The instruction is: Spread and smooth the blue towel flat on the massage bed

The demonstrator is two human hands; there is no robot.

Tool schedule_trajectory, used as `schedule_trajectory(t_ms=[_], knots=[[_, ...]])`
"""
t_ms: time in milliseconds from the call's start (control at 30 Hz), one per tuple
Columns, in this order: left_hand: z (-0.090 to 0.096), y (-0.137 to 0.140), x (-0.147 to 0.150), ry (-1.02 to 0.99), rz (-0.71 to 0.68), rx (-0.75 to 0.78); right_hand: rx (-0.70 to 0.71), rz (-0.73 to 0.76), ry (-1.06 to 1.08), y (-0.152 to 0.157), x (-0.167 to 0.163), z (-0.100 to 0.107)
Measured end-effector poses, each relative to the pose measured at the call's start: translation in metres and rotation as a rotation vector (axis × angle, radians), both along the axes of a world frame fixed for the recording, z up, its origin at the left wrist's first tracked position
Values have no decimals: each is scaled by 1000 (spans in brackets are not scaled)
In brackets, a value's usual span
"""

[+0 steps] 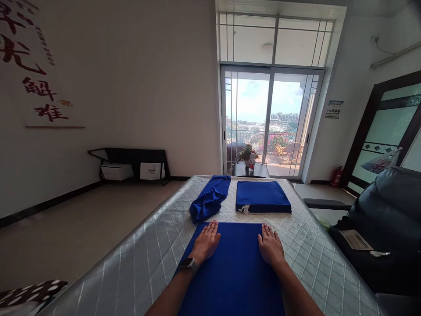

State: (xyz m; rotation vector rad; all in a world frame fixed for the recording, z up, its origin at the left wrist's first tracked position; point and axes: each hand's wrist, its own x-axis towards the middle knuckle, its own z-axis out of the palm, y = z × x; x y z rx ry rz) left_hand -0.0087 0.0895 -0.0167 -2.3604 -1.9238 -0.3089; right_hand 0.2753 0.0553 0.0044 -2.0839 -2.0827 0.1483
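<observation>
A blue cloth (235, 267) lies spread flat on the silver quilted table cover (154, 245) in front of me. My left hand (206, 240) rests on its far left corner, palm down, fingers stretched out; a watch (188, 263) is on that wrist. On the far right corner lies my right hand (270, 243), also flat with its fingers straight. Just beyond the cloth, to the left, is a crumpled blue cloth (210, 199). To its right sits a neat stack of folded blue cloths (262, 195), with a white tag at its front edge.
Behind the table stands a small dark table (259, 170) with a water bottle (251, 161) and a potted plant (247, 152), before glass sliding doors (246, 109). A dark armchair (381, 210) is on the right. At the left wall is a low black bench (138, 156) with boxes.
</observation>
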Motion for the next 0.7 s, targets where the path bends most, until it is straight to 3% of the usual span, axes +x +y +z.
schedule_trajectory(t_ms=[433,700], knots=[[-4,2,-42,-17,17,34,-15,5,-6,-3,-1,6],[-15,9,-60,-35,15,42,-25,-7,-25,0,-3,3]])
